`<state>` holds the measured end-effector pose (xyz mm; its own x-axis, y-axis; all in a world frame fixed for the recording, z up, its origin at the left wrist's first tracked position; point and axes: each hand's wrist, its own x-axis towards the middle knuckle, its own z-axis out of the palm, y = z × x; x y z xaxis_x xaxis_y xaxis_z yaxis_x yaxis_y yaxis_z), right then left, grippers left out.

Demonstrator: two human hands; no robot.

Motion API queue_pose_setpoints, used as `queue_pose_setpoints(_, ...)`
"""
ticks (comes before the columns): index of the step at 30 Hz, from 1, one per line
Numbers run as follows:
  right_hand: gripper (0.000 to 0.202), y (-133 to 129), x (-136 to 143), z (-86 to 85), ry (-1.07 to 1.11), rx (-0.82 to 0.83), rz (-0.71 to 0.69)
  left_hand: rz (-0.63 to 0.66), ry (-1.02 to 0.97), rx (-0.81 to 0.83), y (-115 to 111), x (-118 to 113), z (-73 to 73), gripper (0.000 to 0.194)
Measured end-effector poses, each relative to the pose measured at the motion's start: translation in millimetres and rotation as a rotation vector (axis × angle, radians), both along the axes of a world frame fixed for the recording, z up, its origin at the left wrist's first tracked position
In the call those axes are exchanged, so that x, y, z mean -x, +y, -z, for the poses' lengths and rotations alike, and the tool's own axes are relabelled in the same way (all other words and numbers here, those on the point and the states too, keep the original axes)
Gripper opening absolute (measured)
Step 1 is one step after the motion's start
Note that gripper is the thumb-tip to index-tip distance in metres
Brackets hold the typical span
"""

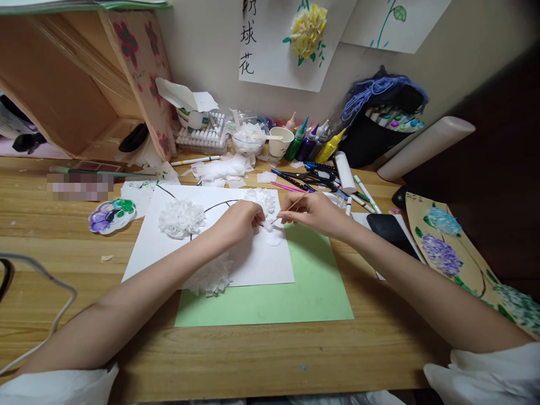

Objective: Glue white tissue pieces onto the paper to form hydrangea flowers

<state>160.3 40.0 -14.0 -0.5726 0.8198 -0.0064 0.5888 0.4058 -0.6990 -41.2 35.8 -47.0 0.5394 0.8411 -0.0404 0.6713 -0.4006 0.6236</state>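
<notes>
A white sheet (147, 253) with black drawn lines lies over a green sheet (316, 298). Ruffled white paper flowers sit on it: one at the left (181, 218), one at the back right (260, 199), and one at the front edge (211, 275), partly behind my left forearm. My left hand (244, 220) is closed over the right part of the sheet, its fingertips at a small white piece (269, 226); what they pinch is too small to name. My right hand (301, 211) holds a thin stick (291, 208), its tip near that piece.
Behind the sheets are white paper scraps (228, 167), a paper cup (280, 142), paint bottles (314, 140), scissors (314, 177) and markers. A paint palette (112, 216) lies left. At right are a black object (390, 232) and flower artwork (442, 253).
</notes>
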Motion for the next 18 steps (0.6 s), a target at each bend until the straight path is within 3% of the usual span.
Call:
queue_pose_setpoints(6, 0.029, -4, 12, 5.4, -0.057, -0.239, 0.047, 0.002, 0.005, -0.015, -1, -1, -1.8, 0.027)
queue_pose_setpoints(13, 0.022, -8, 16, 13.0, 0.088, -0.065, 0.207, 0.001, 0.039, -0.030, -1, -1, -2.5, 0.027)
queue_pose_setpoints(18, 0.022, -8, 5, 5.7, 0.033, 0.033, 0.091, 0.005, 0.036, -0.017, -1, -1, -3.9, 0.028)
